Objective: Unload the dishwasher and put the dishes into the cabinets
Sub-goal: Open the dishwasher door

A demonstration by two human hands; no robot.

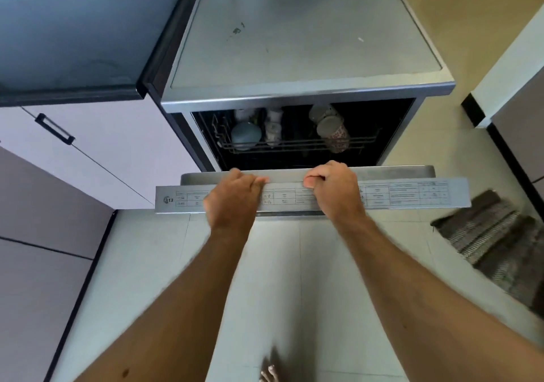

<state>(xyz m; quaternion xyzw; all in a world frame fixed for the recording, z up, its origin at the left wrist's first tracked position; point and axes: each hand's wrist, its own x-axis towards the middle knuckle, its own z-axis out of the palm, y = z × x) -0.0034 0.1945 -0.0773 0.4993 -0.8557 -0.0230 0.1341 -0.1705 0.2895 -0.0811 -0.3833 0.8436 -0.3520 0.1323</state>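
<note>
A silver dishwasher [303,37] stands ahead with its door [412,194] tilted partly open toward me. My left hand [234,197] and my right hand [335,189] both grip the door's top edge, fingers curled over it. Inside, the upper rack [297,144] holds a blue bowl [245,134], a white cup [273,130], a grey cup [322,112] and a patterned cup [335,134]. The lower part of the dishwasher is hidden behind the door.
A dark countertop [76,37] over pale cabinet doors with a black handle [54,128] lies to the left. A grey striped mat [494,240] lies on the tiled floor at right. A bare foot [269,374] shows at the bottom edge.
</note>
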